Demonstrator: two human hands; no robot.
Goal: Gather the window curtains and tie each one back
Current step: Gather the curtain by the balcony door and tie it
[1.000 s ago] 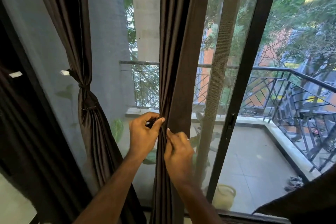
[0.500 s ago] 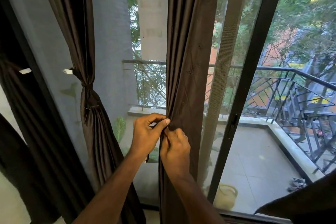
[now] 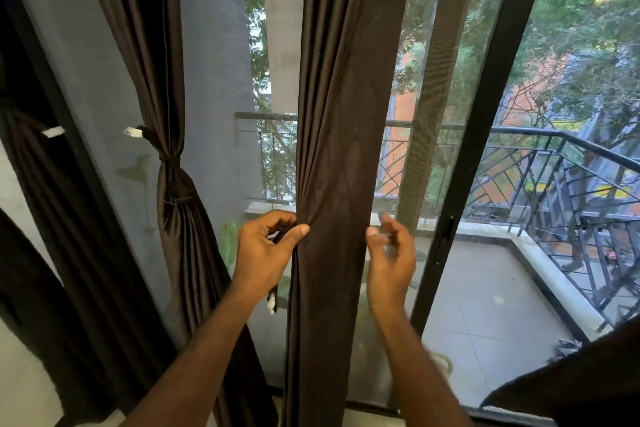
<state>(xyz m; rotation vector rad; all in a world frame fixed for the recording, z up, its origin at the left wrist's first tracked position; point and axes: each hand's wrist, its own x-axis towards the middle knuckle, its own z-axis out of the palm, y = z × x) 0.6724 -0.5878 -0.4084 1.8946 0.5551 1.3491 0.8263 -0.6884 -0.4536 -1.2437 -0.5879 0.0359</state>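
Observation:
A dark brown curtain [image 3: 341, 135] hangs loose in the middle of the window. My left hand [image 3: 266, 248] pinches its left edge together with a dark tie strap [image 3: 281, 236]. The strap's white-tipped end [image 3: 272, 303] dangles below my wrist. My right hand [image 3: 389, 253] is at the curtain's right edge, blurred, with fingers loosely bent and nothing held. Further left, a second curtain [image 3: 169, 163] is gathered and tied back at mid height. A third tied curtain [image 3: 31, 163] hangs at the far left.
A black sliding door frame [image 3: 478, 149] and a mesh screen post [image 3: 429, 94] stand right of the curtain. Beyond the glass lie a tiled balcony [image 3: 485, 305] and a metal railing [image 3: 568, 163]. Dark cloth [image 3: 575, 388] fills the lower right corner.
My right hand has let go of the curtain's left edge and moved right across its front. My left hand keeps its pinch on the edge and strap.

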